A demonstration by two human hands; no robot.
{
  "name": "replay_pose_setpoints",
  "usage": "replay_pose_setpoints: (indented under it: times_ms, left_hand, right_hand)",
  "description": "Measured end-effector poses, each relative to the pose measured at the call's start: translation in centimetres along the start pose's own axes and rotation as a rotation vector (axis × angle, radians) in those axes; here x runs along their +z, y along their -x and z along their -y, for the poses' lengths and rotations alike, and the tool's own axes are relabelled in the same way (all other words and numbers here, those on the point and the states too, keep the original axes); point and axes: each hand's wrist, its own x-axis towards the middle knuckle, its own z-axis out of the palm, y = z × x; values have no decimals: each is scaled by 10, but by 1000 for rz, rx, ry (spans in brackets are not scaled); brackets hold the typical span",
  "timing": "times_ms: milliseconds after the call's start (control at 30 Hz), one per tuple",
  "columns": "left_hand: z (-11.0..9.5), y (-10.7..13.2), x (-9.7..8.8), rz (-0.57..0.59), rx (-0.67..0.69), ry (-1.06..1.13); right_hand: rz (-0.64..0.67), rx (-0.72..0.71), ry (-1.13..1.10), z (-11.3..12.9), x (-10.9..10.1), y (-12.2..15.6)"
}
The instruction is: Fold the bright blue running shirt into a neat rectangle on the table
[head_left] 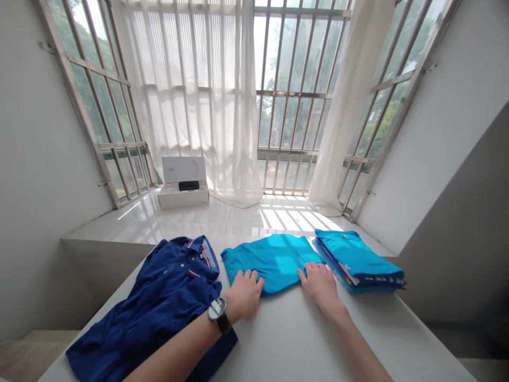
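A bright blue folded garment (274, 260) lies on the white table in front of me. My left hand (244, 294) rests on its near left part, fingertips on the cloth and fingers slightly apart. On the near right end of the same garment sits my right hand (320, 284), its thumb spread from the fingers, which touch the fabric. A navy polo shirt (170, 307) with a striped collar is spread loosely at left, partly under my left forearm. To the right stands a stack of folded clothes (361, 260), with a bright blue piece on top.
The white tabletop (286, 339) adjoins a glossy window ledge (234, 217). An open white box (183, 199) with a black object (189, 185) in it stands on the ledge. Behind are sheer curtains (234, 106) and barred windows. My left wrist wears a watch (218, 309).
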Motion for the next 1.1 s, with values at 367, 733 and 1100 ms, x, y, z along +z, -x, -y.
replay_pose_setpoints:
  times_ms: [367,733,1100]
  left_hand:
    - [47,-21,4,-123,-112,5]
    - [27,-15,17,-351,-113,145]
    - [43,-21,28,-296,-187,228]
  right_hand:
    - [46,-60,-191,2,-17,6]
    - [250,-35,-285,-17,-22,6]
    - [962,-346,-975,54,-45,49]
